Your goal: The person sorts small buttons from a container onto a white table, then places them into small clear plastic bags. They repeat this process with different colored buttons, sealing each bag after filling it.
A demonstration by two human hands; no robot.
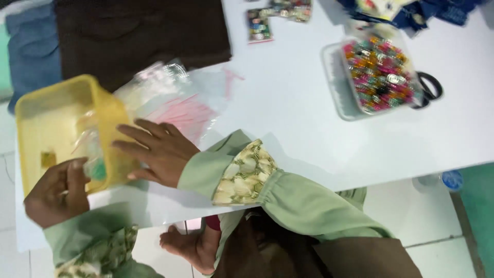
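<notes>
Evidently steadying the tilted yellow plastic tub (105,110) with right hand (157,152) fingers spread flat, left hand (54,193) pinching small clear bags (92,154) at its near rim.

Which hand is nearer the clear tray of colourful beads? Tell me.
Right. The right hand rests against the yellow tub's side, closer to the bead tray at the far right. The left hand grips the tub's near edge, farther left.

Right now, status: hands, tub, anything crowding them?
Left hand grips the yellow plastic tub at its near rim. Right hand flat against its side. Clear plastic bags crowd beside it.
</notes>
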